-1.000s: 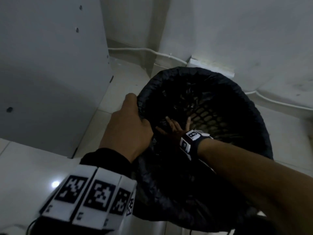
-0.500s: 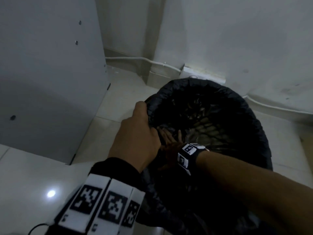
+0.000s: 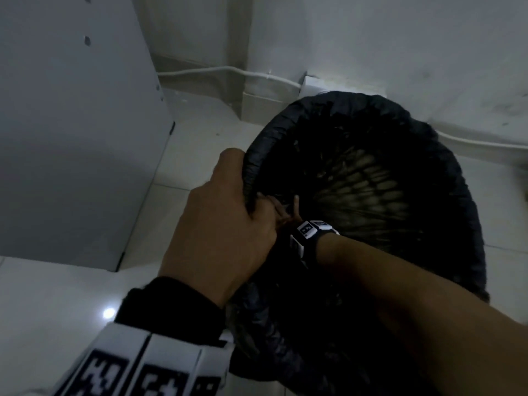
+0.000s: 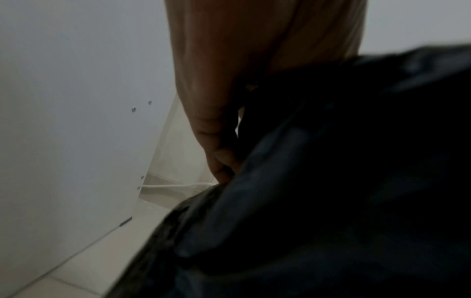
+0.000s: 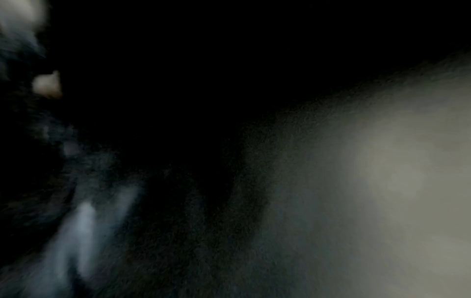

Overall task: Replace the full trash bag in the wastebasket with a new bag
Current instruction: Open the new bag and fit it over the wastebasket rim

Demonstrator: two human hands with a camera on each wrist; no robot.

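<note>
A round mesh wastebasket point(image 3: 368, 184) stands on the floor, tipped toward me, with a black trash bag point(image 3: 454, 178) folded over its rim. My left hand point(image 3: 228, 212) grips the bag's rolled edge at the near left of the rim; the left wrist view shows its fingers point(image 4: 219, 141) curled on the black plastic point(image 4: 331, 181). My right hand point(image 3: 288, 212) reaches inside the basket right beside the left hand. Only a couple of its fingers show, so its hold is unclear. The right wrist view is dark and blurred.
A white cabinet panel point(image 3: 71, 138) stands close on the left. White walls point(image 3: 371, 38) with a cable point(image 3: 228, 71) and a power strip point(image 3: 328, 82) along the base lie behind the basket. Pale floor tiles point(image 3: 57, 310) spread around it.
Both hands and the basket have shifted in the view as my head moved closer. My right hand has drawn up from deeper in the basket to the rim beside my left hand.
</note>
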